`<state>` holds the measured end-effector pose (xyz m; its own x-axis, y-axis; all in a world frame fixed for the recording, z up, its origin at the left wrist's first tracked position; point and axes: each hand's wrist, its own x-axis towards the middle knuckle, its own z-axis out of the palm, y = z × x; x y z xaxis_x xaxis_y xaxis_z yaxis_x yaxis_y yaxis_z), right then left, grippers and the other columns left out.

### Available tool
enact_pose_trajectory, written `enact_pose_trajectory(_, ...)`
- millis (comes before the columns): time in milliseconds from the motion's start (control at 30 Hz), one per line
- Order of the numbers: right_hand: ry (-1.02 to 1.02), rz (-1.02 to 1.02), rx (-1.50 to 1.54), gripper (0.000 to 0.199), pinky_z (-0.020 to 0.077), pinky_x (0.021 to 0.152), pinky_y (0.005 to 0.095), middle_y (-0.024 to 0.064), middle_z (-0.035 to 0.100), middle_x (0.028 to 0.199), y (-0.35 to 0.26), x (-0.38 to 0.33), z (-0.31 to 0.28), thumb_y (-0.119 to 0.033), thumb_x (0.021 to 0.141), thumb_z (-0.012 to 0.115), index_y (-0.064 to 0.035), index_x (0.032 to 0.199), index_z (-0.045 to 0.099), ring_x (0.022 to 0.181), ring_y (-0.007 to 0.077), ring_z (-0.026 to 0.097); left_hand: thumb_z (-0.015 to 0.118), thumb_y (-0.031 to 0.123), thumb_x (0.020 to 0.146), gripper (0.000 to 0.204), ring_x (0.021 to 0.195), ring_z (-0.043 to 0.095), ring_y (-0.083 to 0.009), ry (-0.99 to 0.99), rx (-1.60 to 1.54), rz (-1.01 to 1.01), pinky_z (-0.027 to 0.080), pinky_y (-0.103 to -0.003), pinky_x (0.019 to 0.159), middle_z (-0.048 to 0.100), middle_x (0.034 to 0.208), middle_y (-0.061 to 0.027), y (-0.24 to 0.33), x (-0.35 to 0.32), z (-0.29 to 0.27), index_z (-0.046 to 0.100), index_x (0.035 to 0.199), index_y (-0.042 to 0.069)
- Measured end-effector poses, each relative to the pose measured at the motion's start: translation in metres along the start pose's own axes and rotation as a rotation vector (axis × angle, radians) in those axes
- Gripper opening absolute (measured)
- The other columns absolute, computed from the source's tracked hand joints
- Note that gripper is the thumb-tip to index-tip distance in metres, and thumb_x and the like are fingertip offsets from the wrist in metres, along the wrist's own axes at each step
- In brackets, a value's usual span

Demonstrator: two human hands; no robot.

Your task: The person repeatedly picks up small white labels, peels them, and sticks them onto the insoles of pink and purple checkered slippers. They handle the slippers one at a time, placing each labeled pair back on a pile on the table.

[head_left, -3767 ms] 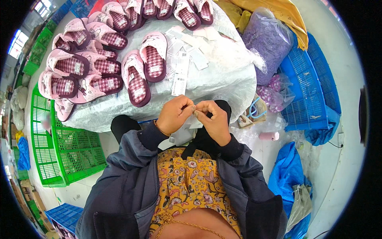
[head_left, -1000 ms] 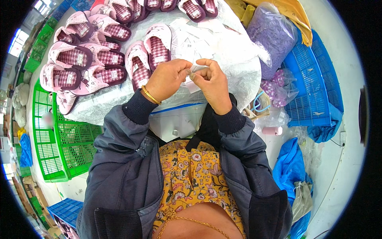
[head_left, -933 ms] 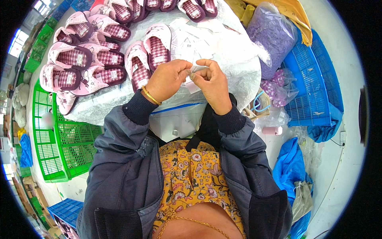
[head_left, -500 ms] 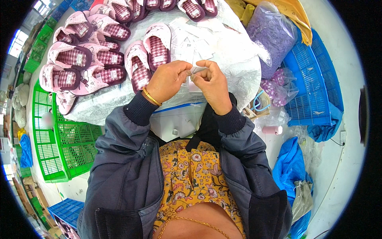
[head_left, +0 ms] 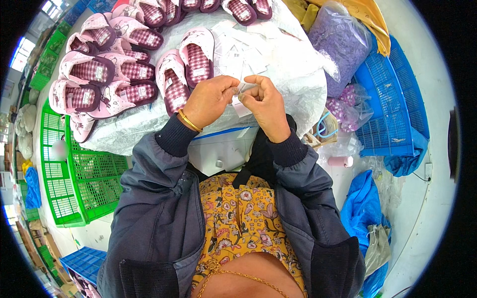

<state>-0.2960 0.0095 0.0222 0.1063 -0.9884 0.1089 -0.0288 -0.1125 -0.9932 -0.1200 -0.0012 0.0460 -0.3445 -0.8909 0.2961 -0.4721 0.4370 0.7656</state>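
Note:
Above the near edge of the table, my left hand (head_left: 213, 99) and my right hand (head_left: 268, 105) come together, both with thumb and finger pinched. A small white tag (head_left: 242, 108) hangs between them, just under the pinched fingertips. The fingers cover its upper end, and whatever thin piece the left fingertips grip is too small to make out. Just left of my left hand lies a pair of pink slippers (head_left: 198, 54) with maroon checked insoles. Beyond my hands, loose white tags (head_left: 243, 55) are scattered on the table.
More pink slippers (head_left: 89, 69) crowd the table's left and far side. Clear plastic covers the table (head_left: 293, 64). Green crates (head_left: 94, 174) stand at left. On the right are a bag of purple material (head_left: 340, 44), blue crates (head_left: 387, 99) and a pink spool (head_left: 340, 161).
The white tag between my hands has swung and tilted slightly. My hands stay pinched in almost the same place, and the slippers have not moved.

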Motion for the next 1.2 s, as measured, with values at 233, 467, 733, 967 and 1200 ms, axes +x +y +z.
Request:
enact_pose_trajectory(233, 0.011, 0.010, -0.019, 0.034, 0.0492, 0.065, 0.0240, 0.0056, 0.066, 0.079, 0.002, 0.002, 0.000, -0.005, 0.082, 0.069, 0.0022, 0.113, 0.056, 0.070, 0.0086, 0.060, 0.058, 0.006, 0.092, 0.018, 0.071, 0.066, -0.0219, -0.029, -0.010, -0.014, 0.051, -0.031, 0.065, 0.066, 0.086, -0.0147, 0.000, -0.001, 0.001, 0.064, 0.106, -0.003)
enact_pose_trajectory(467, -0.088, 0.055, 0.040, 0.027, 0.0480, 0.065, 0.0228, 0.0060, 0.067, 0.082, -0.001, -0.005, -0.005, -0.006, 0.083, 0.070, 0.0016, 0.105, 0.057, 0.073, 0.0075, 0.060, 0.056, 0.009, 0.095, 0.016, 0.069, 0.063, -0.0085, -0.306, -0.375, -0.272, 0.050, -0.024, 0.064, 0.064, 0.086, -0.0034, 0.000, 0.004, -0.019, 0.062, 0.105, -0.002)
enact_pose_trajectory(733, -0.245, 0.162, 0.128, 0.024, 0.0479, 0.066, 0.0216, 0.0050, 0.066, 0.086, 0.005, -0.023, -0.009, -0.003, 0.084, 0.070, 0.0023, 0.102, 0.057, 0.077, 0.0075, 0.061, 0.059, 0.009, 0.092, 0.012, 0.066, 0.057, -0.0077, -0.576, -0.522, -0.236, 0.046, -0.021, 0.061, 0.063, 0.086, -0.0018, -0.019, -0.002, -0.026, 0.063, 0.099, 0.000)
enact_pose_trajectory(967, -0.339, 0.208, 0.083, 0.028, 0.0493, 0.069, 0.0226, 0.0063, 0.067, 0.090, 0.005, -0.029, -0.016, -0.008, 0.085, 0.072, 0.0021, 0.106, 0.058, 0.079, 0.0080, 0.061, 0.059, 0.013, 0.092, 0.009, 0.062, 0.054, -0.0039, -0.539, -0.658, -0.423, 0.036, -0.019, 0.052, 0.065, 0.082, 0.0001, -0.022, -0.007, -0.024, 0.062, 0.095, 0.005)
enact_pose_trajectory(1200, -0.157, 0.069, -0.193, 0.033, 0.0510, 0.062, 0.0250, 0.0061, 0.069, 0.097, -0.006, -0.044, -0.031, -0.016, 0.086, 0.075, -0.0002, 0.111, 0.062, 0.070, 0.0081, 0.061, 0.058, 0.012, 0.093, 0.007, 0.065, 0.056, -0.0046, -0.384, -0.569, -0.423, 0.039, -0.019, 0.055, 0.060, 0.080, 0.0013, -0.004, -0.020, -0.025, 0.061, 0.095, 0.005)
